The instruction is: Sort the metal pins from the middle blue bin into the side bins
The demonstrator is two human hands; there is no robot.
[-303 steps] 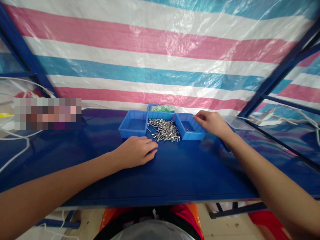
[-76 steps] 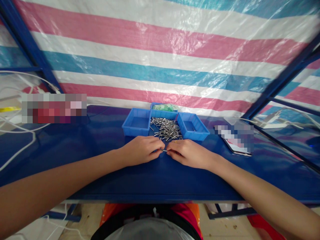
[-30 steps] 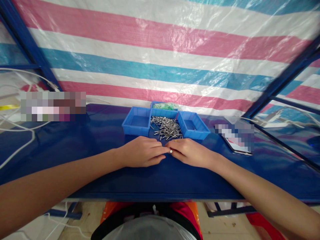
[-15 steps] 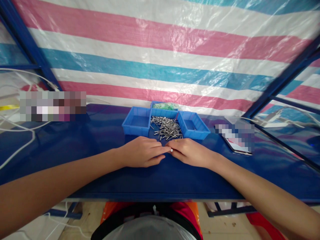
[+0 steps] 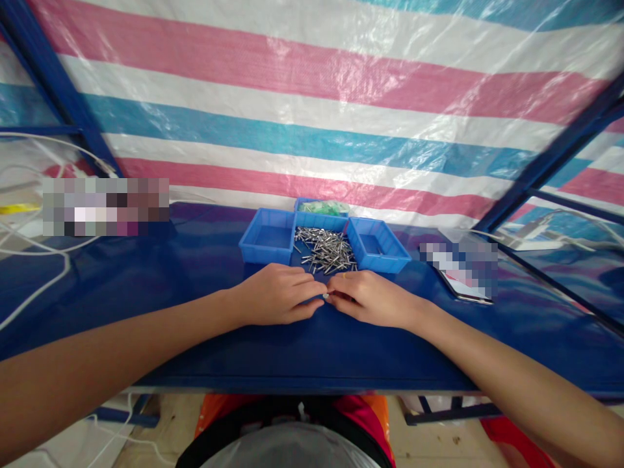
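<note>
Over the blue table, my left hand [image 5: 279,296] and my right hand [image 5: 373,298] meet fingertip to fingertip. Between them shows a small whitish, shiny piece [image 5: 326,296], its kind too small to make out. Both hands are closed, thumb and forefinger pinching at this piece from either side; the fingertips partly hide it. Just beyond my hands lies a loose pile of thin silvery metal pins [image 5: 327,249]. A blue plastic bin [image 5: 267,252] stands left of the pile and a second blue bin [image 5: 385,262] to its right.
Behind the pile, another blue bin [image 5: 322,223] holds a green-tinted plastic bag [image 5: 322,208]. A phone [image 5: 468,290] lies on the table [image 5: 312,354] at right. White cables [image 5: 61,279] hang at far left. A striped plastic sheet [image 5: 312,123] closes off the back between blue metal posts.
My left fingertips have drawn back slightly and closed in a pinch; the forefinger was stretched out against the right hand. The small piece has shifted slightly left, between both hands' fingertips.
</note>
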